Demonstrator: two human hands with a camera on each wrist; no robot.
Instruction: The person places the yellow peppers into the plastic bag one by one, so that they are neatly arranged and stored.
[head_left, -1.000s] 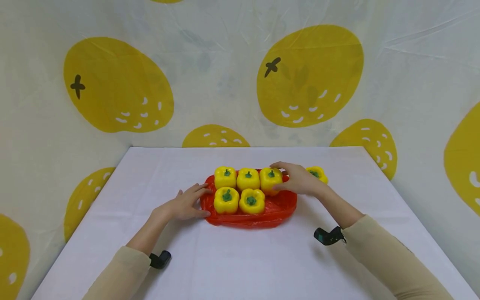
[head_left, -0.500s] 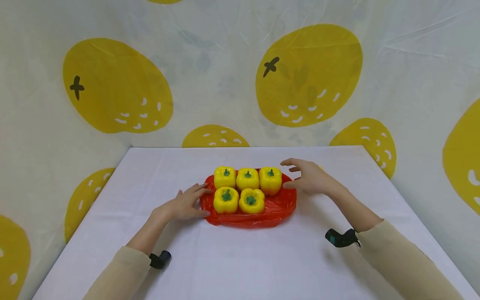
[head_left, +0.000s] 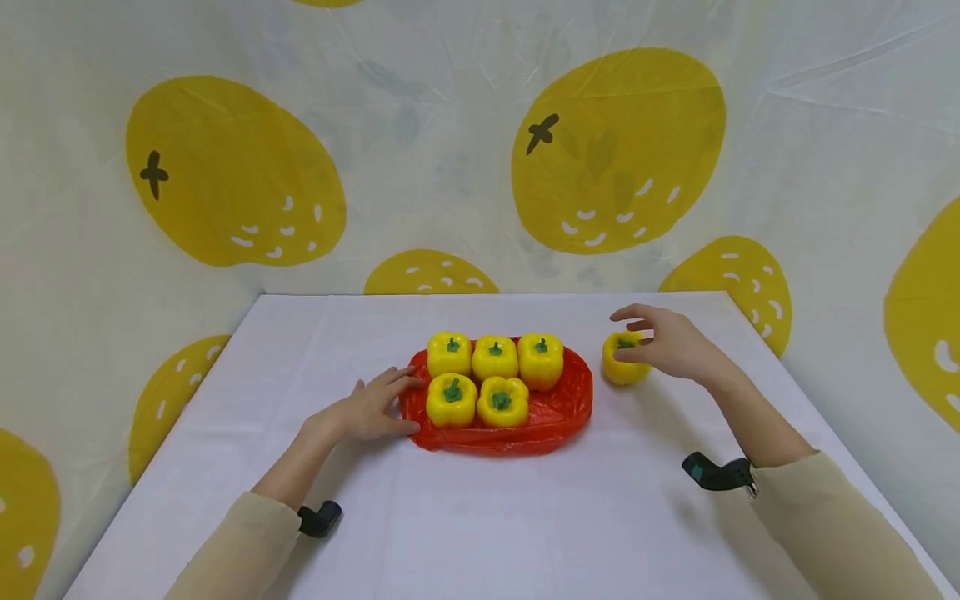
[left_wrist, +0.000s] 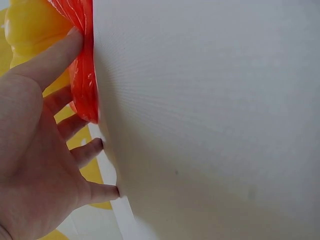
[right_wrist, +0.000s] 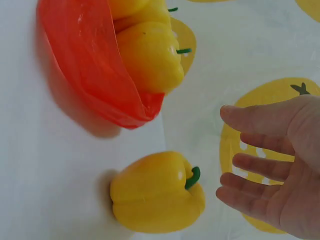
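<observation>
Several yellow bell peppers (head_left: 502,403) with green stems stand in two rows in a low red plastic bag (head_left: 555,417). At the bag's left edge rests my left hand (head_left: 371,407), fingers spread, thumb and fingertips touching the red plastic (left_wrist: 85,90). One more yellow bell pepper (head_left: 618,367) stands on the table to the right of the bag. Over it hovers my right hand (head_left: 678,343), its fingers apart and slightly bent. The right wrist view shows a gap between that hand (right_wrist: 280,165) and the lone pepper (right_wrist: 155,195).
A white cloth covers the table (head_left: 480,525). Behind it hangs a pale curtain (head_left: 427,150) printed with large yellow fruit. A black wrist camera (head_left: 716,473) sticks out below the right sleeve, another camera (head_left: 321,519) below the left.
My right hand has moved away from the back right pepper in the bag, rightward to above the lone pepper, empty. My left hand has stayed at the bag's edge.
</observation>
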